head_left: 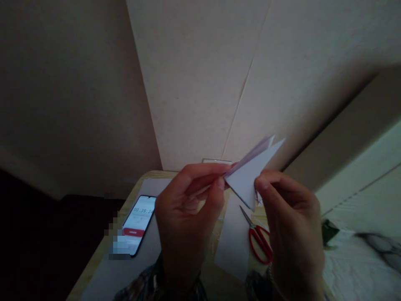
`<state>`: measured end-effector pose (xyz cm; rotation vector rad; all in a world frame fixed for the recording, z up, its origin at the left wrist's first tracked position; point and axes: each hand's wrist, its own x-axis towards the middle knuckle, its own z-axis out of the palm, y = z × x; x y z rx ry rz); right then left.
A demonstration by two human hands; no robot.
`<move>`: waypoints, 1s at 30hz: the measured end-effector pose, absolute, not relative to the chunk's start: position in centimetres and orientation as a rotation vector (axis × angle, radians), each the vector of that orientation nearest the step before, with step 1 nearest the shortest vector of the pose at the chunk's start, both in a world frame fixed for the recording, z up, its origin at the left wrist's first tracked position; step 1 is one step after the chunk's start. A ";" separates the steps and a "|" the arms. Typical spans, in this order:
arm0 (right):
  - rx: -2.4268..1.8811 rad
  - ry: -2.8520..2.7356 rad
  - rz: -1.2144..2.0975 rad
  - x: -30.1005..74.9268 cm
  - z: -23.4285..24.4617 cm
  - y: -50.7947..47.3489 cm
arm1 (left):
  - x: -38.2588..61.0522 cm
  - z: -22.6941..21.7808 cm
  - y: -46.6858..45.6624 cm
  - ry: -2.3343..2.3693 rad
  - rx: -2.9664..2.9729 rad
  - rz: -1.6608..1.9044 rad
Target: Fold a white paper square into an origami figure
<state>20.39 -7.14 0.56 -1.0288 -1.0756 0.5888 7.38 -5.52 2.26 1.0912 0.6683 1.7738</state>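
One folded paper [247,173] is held in the air above the bench [90,267], between both hands. The left hand [181,230] has its grip pinched, thumb to fingers, on the paper's left corner; the right hand [291,213] has its grip pinched on the right edge. The paper's upper tips stand apart, so uneven thumb pressure could crease it crooked, and a hard tug could tear it. Scissors [252,226] lie below, tips exposed, where a lowered wrist could catch them.
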 end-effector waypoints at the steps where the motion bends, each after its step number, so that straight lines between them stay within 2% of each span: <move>1: -1.026 -1.070 0.584 20.5 0.5 -7.1 | 7.4 2.2 -5.5 0.671 1.110 1.774; 14: -1.020 -1.081 0.619 20.2 0.7 -7.3 | 6.7 2.1 -5.8 0.855 1.340 1.737; 23: -1.034 -1.068 0.639 20.0 0.8 -7.7 | 7.0 2.2 -5.9 0.880 1.224 1.805; 30: -0.967 -1.109 0.620 20.4 0.4 -7.6 | 6.8 2.6 -6.1 0.935 1.177 1.702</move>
